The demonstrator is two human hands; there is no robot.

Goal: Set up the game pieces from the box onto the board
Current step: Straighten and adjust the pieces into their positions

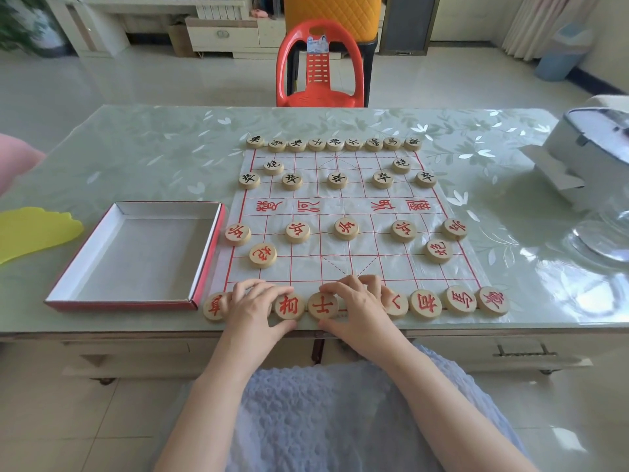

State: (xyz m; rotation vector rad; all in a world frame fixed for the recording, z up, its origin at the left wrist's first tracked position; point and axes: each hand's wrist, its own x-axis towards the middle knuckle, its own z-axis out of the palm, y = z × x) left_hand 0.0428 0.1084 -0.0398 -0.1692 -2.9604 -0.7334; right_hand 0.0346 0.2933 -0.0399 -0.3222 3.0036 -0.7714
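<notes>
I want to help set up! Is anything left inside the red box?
No pieces show inside the box: only its white bottom and inner walls. The near wall may hide a thin strip of the bottom along that edge.

Our two bare forearms enter from below and converge toward the middle, sleeveless, wrists low and nearly level. Our left hand point(258, 306) lies palm down with its fingers curled and their tips ahead. Its forefinger and thumb sit at the far and near edges of the red elephant piece point(289, 306), pinching it. Our right hand point(357, 310) mirrors it just beside, palm down and fingers arched. Its forefinger and thumb sit at the far and near edges of the red advisor piece point(321, 306). The two thumbs point toward each other, close but apart.
</notes>
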